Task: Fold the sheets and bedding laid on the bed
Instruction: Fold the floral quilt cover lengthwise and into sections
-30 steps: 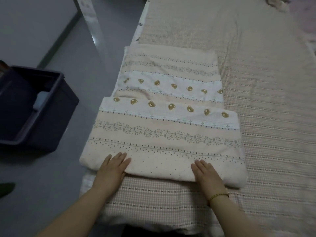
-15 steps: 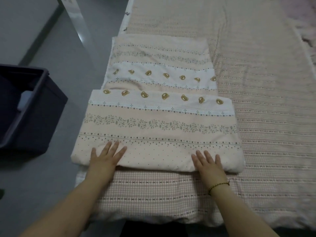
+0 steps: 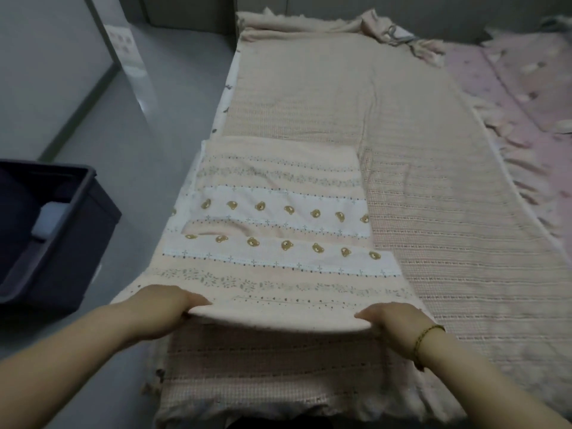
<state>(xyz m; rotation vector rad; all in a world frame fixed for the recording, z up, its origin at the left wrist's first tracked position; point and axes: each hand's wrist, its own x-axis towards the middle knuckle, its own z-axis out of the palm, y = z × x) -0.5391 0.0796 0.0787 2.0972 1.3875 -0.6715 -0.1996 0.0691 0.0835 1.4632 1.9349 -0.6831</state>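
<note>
1. Since 0.5 s ago: flat palms gone from the top of the folded sheet (image 3: 272,274); near edge now lifted clear of the bed (image 3: 464,243), fingers tucked beneath.
2. Left hand (image 3: 161,308) clenched on the sheet's near left edge, thumb on top; right hand (image 3: 393,320) grasping the near right edge the same way, cord bracelet (image 3: 428,339) at the wrist.
3. Sheet position: left half of the bed, on the woven blanket (image 3: 448,212), already doubled so that 2 rows of bears show.
4. Risk of uneven fold: 1 hand travelling ahead of the other, skewing the bear stripes.
5. Risk of layers splitting: grip possibly catching only the upper ply, lower ply left behind and bunching.
6. Risk of sag: unsupported middle between the 2 grips drooping and creasing inward.
7. Risk of slide: left edge near the mattress side, so a sideways pull likely to send it toward the floor beside the dark bin (image 3: 62,243).
8. Risk of dragging the blanket underneath along, wrinkling it.
</note>
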